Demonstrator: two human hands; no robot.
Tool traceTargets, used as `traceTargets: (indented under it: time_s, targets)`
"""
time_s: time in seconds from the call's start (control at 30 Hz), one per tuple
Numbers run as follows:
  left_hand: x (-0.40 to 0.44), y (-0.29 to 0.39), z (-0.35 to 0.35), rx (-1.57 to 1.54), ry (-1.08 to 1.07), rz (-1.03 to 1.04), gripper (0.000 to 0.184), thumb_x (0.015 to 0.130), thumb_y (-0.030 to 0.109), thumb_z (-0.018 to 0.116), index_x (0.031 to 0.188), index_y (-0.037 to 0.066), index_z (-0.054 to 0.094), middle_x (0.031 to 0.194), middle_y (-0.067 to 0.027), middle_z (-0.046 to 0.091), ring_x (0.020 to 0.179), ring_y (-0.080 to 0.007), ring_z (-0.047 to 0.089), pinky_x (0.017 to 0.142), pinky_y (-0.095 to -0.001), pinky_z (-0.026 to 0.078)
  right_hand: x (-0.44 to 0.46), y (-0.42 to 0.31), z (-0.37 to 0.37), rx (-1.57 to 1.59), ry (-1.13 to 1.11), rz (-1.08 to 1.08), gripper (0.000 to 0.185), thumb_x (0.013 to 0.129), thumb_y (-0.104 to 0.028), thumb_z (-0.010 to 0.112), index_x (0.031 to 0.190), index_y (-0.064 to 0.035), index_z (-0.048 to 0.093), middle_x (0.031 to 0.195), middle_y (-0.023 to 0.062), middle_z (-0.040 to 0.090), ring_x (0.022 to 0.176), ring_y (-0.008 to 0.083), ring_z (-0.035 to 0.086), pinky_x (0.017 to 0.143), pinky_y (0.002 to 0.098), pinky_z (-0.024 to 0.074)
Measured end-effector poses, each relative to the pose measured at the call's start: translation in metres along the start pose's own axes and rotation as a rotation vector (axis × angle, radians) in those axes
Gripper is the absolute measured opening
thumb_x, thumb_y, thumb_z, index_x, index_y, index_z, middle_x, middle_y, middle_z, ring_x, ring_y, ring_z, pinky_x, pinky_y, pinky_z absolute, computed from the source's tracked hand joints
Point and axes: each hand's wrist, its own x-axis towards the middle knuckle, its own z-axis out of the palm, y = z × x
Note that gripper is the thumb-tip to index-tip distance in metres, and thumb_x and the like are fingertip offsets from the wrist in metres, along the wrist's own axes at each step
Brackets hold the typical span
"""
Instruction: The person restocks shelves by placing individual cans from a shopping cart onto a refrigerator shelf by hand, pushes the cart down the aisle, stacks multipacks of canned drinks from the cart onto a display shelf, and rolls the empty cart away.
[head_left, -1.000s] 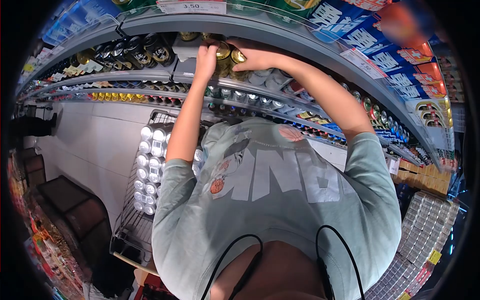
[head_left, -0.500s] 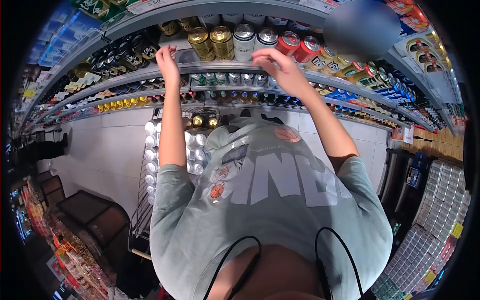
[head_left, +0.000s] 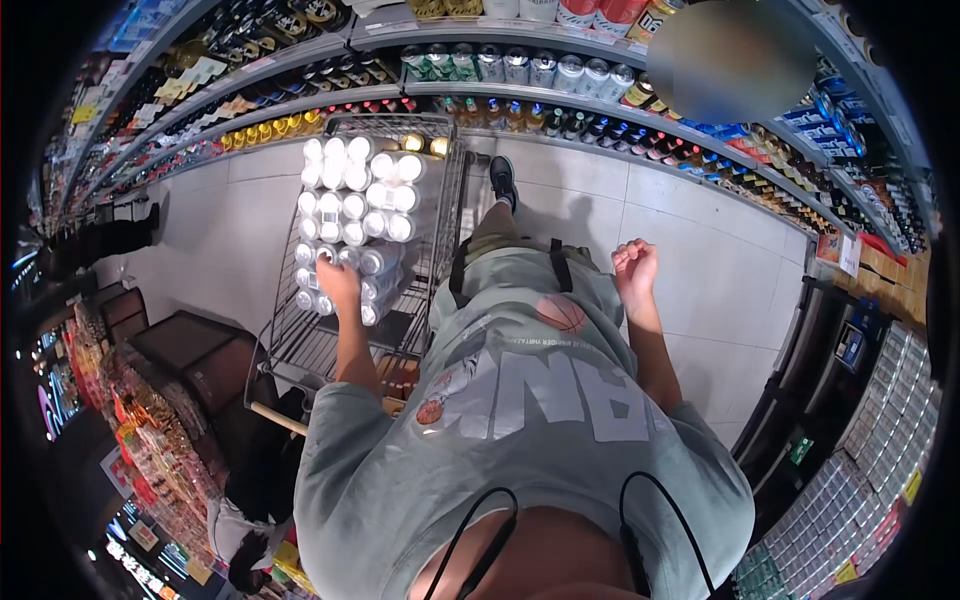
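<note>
My left hand [head_left: 338, 281] reaches into the metal shopping cart [head_left: 268, 345], its fingers bent onto the nearest pack of silver cans [head_left: 375, 262]. The fingertips are partly lost against the can tops. More packs of white-topped cans [head_left: 352, 175] stand in the cart beyond that hand, and gold-topped cans [head_left: 412, 143] sit at its far end. My right hand [head_left: 635, 268] is raised beside my body above the floor, its fingers loosely curled and slightly apart, holding nothing.
Shelves of cans [head_left: 515, 68] and bottles [head_left: 555, 122] run across the front. Stacked packs [head_left: 885, 400] and a dark rack [head_left: 790, 350] stand at the right. Bagged goods [head_left: 150, 450] lie at the left, near a dark box [head_left: 195, 350]. Another person's dark-clothed leg [head_left: 125, 228] shows far left.
Both hands have come down from the upper can shelf. My left hand has moved onto the cans in the cart, and my right hand has lowered to my side. The view has tilted down.
</note>
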Motion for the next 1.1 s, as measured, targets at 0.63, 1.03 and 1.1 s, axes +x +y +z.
traceTargets:
  time_s: [0.63, 1.03, 1.1]
  targets:
    - [-0.148, -0.138, -0.099, 0.447, -0.606, -0.406, 0.067, 0.085, 0.035, 0.057, 0.144, 0.010, 0.035, 0.160, -0.0125, 0.011, 0.129, -0.0396, 0.043, 0.100, -0.0448, 0.044, -0.044, 0.089, 0.083, -0.478, -0.285, 0.260, 0.018, 0.090, -0.023, 0.053, 0.099, -0.0076, 0.057, 0.076, 0.0029, 0.058, 0.072, 0.0148, 0.058, 0.067, 0.0283, 0.0473]
    - [-0.123, -0.148, -0.111, 0.450, -0.769, -0.399, 0.075, 0.080, 0.033, 0.060, 0.147, 0.011, 0.034, 0.159, -0.0080, 0.014, 0.129, -0.0429, 0.042, 0.101, -0.0450, 0.046, -0.046, 0.107, 0.078, -0.735, -0.305, 0.218, 0.016, 0.092, -0.021, 0.051, 0.100, -0.0098, 0.059, 0.082, 0.0012, 0.061, 0.076, 0.0114, 0.061, 0.068, 0.0247, 0.0479]
    - [-0.118, -0.156, -0.111, 0.435, -0.773, -0.400, 0.076, 0.079, 0.032, 0.060, 0.147, 0.011, 0.034, 0.159, -0.0082, 0.014, 0.129, -0.0430, 0.042, 0.102, -0.0446, 0.045, -0.042, 0.115, 0.084, -0.742, -0.335, 0.237, 0.016, 0.092, -0.020, 0.051, 0.102, -0.0099, 0.058, 0.083, 0.0008, 0.062, 0.076, 0.0105, 0.061, 0.068, 0.0242, 0.0478]
